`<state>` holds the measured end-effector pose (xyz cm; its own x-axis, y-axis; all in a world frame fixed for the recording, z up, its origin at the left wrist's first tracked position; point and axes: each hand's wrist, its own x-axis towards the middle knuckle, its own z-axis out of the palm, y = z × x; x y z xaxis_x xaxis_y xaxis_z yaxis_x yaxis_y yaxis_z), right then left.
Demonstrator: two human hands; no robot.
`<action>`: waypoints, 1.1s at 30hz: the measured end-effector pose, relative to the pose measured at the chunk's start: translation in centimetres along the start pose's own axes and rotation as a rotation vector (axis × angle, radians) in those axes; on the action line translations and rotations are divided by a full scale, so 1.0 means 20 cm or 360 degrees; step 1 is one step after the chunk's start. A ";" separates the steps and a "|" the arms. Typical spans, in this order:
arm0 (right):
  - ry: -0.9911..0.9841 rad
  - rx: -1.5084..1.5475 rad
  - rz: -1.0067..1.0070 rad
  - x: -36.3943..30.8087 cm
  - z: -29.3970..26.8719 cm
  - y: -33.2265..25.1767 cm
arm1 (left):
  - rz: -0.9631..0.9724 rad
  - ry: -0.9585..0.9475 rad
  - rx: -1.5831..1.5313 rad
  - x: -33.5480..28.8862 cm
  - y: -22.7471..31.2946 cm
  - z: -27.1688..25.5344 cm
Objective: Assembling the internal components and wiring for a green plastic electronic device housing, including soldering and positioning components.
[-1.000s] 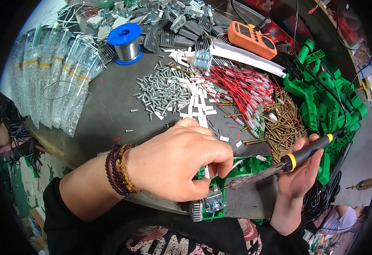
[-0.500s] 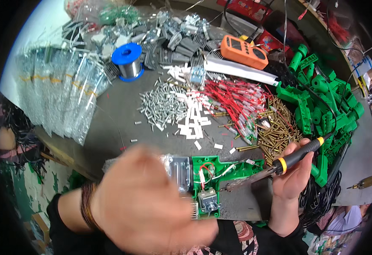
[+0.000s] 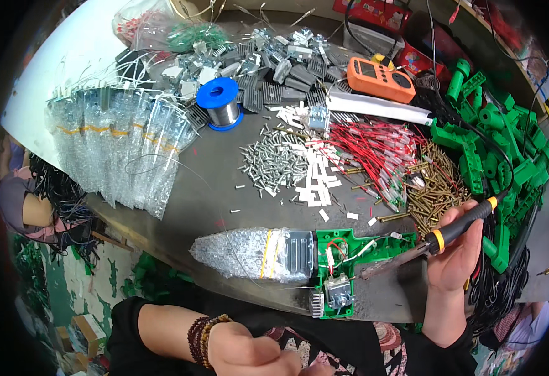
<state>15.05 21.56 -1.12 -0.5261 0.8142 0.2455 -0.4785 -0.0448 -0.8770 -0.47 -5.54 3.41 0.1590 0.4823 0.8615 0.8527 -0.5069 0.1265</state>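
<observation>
My right hand (image 3: 455, 257) grips a soldering iron (image 3: 462, 227) by its black and yellow handle. Its metal tip points left, close to a small metal-cased switch (image 3: 338, 292) in an open green plastic housing (image 3: 378, 249). Red and white wires lie inside the housing. Attached at its left is a metal block (image 3: 300, 254) whose far end is in bubble wrap (image 3: 234, 253) with yellow bands. Down by my body, my left hand (image 3: 252, 351) has curled fingers, partly cut off by the lower edge; anything in them is hidden. A thin wire (image 3: 225, 233) crosses over the wrap.
Behind the housing lie screws (image 3: 274, 160), white sleeves (image 3: 315, 178), red-wired parts (image 3: 375, 156) and brass pins (image 3: 437, 194). A blue solder spool (image 3: 218, 94), bubble-wrapped packs (image 3: 115, 150) and an orange multimeter (image 3: 381, 79) stand farther out. Green housings (image 3: 506, 147) pile up at right.
My left hand has moved from above the wrapped end down toward my body, uncovering the bubble wrap. The whole view has shifted; my right hand still holds the soldering iron near the switch.
</observation>
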 end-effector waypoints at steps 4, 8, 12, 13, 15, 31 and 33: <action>-0.0002 -0.0026 0.0005 0.00 0.00 0.01 | -0.0050 0.0126 -0.0186 -0.02 -0.02 0.05; 0.0018 -0.0013 -0.0004 -0.01 0.00 0.00 | 0.0376 -0.0125 -0.0463 0.03 -0.14 0.00; -0.0271 0.0082 0.0102 0.00 -0.06 -0.02 | 0.0304 0.0079 -0.0155 0.06 -0.11 0.02; -0.0249 0.0072 0.0082 0.00 -0.07 -0.03 | 0.0235 -0.0184 -0.0198 0.04 -0.13 -0.07; -0.0208 0.0076 0.0081 0.00 -0.05 -0.04 | -0.0087 -0.0119 0.0179 -0.13 -0.07 -0.06; 0.0017 0.0018 -0.0018 0.00 0.00 -0.02 | -0.0750 -0.0580 0.0256 -0.29 -0.19 -0.05; 0.0014 0.0023 -0.0022 -0.01 0.00 -0.03 | -0.0863 -0.0587 0.0127 -0.26 -0.18 -0.07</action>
<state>15.32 21.45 -0.69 -0.5134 0.8198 0.2536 -0.4955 -0.0419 -0.8676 -5.00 -7.30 -0.86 -0.1552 0.8746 0.4593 0.8920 -0.0758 0.4457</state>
